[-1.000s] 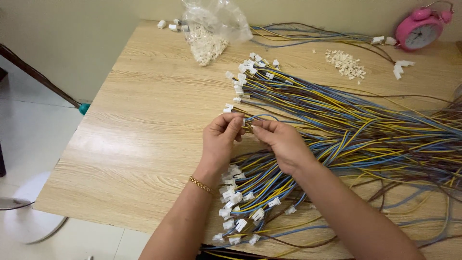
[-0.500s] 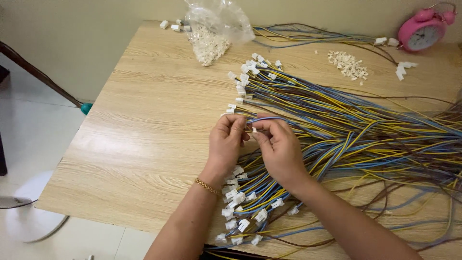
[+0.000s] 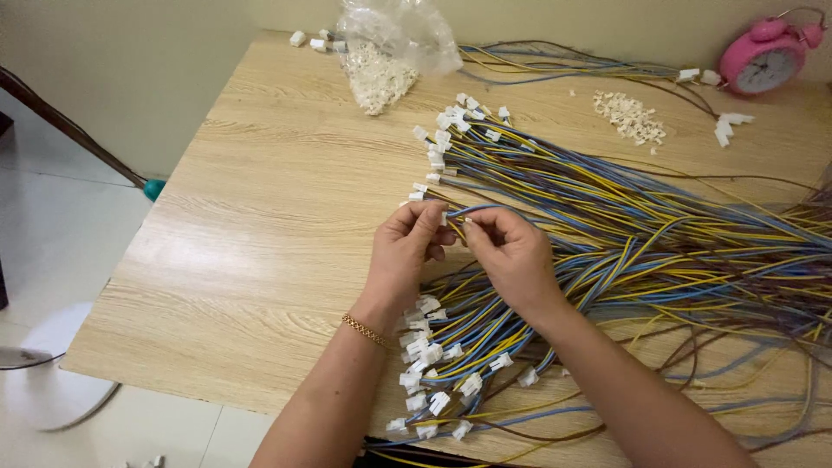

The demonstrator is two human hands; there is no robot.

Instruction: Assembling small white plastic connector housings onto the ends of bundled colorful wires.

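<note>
With the left hand (image 3: 406, 251) pinching a small white connector (image 3: 443, 218) and the right hand (image 3: 511, 253) pinching a blue wire (image 3: 485, 209) just above the wire pile (image 3: 624, 251) on the table (image 3: 260, 225), the wire end probably wants feeding straight in.

Two bare forearms rise from the lower edge of the frame and converge at centre, where the left hand (image 3: 406, 256) and right hand (image 3: 511, 251) meet nearly fingertip to fingertip. The left hand's fingers (image 3: 429, 217) are curled, thumb pressed against forefinger in a pinch; a thin gold bracelet circles that wrist. The right hand mirrors the pose, its knuckles raised and its fingers (image 3: 479, 227) pinched together.
</note>
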